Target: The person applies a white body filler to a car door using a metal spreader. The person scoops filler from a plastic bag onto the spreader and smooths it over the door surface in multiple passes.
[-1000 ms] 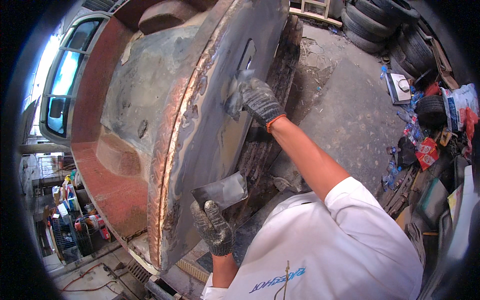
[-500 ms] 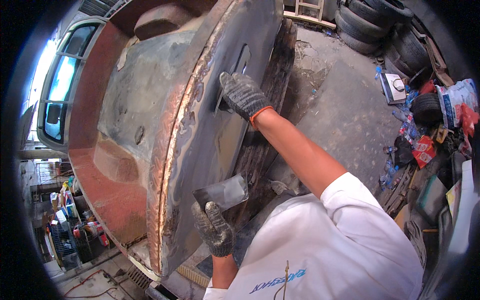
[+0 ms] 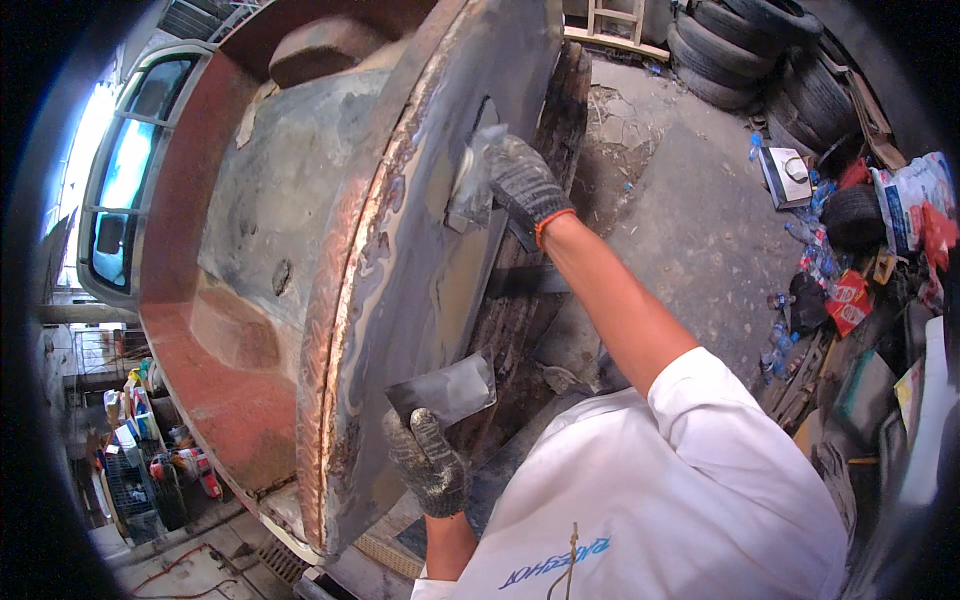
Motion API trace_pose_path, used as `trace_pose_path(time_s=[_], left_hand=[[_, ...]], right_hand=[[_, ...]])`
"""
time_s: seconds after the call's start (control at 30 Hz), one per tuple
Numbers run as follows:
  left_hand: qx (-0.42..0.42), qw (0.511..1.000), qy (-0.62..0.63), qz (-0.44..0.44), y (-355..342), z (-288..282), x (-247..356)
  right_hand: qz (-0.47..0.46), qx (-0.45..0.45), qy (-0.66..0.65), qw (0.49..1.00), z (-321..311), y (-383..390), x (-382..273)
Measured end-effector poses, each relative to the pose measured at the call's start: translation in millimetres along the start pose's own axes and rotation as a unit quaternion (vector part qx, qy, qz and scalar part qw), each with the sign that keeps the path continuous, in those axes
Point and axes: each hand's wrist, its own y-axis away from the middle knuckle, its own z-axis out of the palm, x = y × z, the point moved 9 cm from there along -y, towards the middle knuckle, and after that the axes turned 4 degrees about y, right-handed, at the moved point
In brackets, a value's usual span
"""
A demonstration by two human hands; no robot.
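Note:
My gloved right hand [image 3: 522, 190] grips a flat spreader blade [image 3: 468, 195] against the grey, patchy outer panel [image 3: 420, 300] of a rusty truck bed, near a dark slot in it. Lower down, my gloved left hand [image 3: 428, 460] holds a rectangular metal plate [image 3: 448, 385] with a pale, translucent-looking patch on it. A rust-streaked rim [image 3: 350, 280] runs along the panel, left of both hands. The bed's inside [image 3: 270, 180] shows red-brown walls and a grey floor.
Stacked tyres [image 3: 720, 60] and a wooden frame [image 3: 610, 40] stand at the back right. Plastic bottles [image 3: 815, 250] and bags [image 3: 905, 210] lie along the right. A vehicle cab [image 3: 130, 170] is at left, assorted items [image 3: 135, 450] below it. A concrete floor [image 3: 680, 230] lies beside the bed.
My right hand first moved left with the spreader, then back right along the panel, turning the blade. The view has shifted slightly. My left hand holds the plate much as before.

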Motion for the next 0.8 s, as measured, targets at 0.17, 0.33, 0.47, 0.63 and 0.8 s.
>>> trace_pose_path(time_s=[0.17,0.33,0.47,0.63,0.8], left_hand=[[0.02,1.0,0.017,-0.001,2,-1,1],[0.041,0.991,-0.061,0.115,5,-3,21],[-0.008,1.0,0.008,-0.011,4,0,-1],[0.052,0.996,-0.009,0.076,4,-6,17],[0.018,0.999,0.023,-0.021,6,4,4]], right_hand=[[-0.025,0.02,0.119,0.992,1,-6,-40],[-0.157,-0.066,0.278,0.945,8,-9,-105],[-0.203,-0.058,0.364,0.907,-6,-23,-125],[-0.239,0.13,0.415,0.868,-53,-12,-105],[-0.186,-0.007,0.421,0.888,-23,-15,-71]])
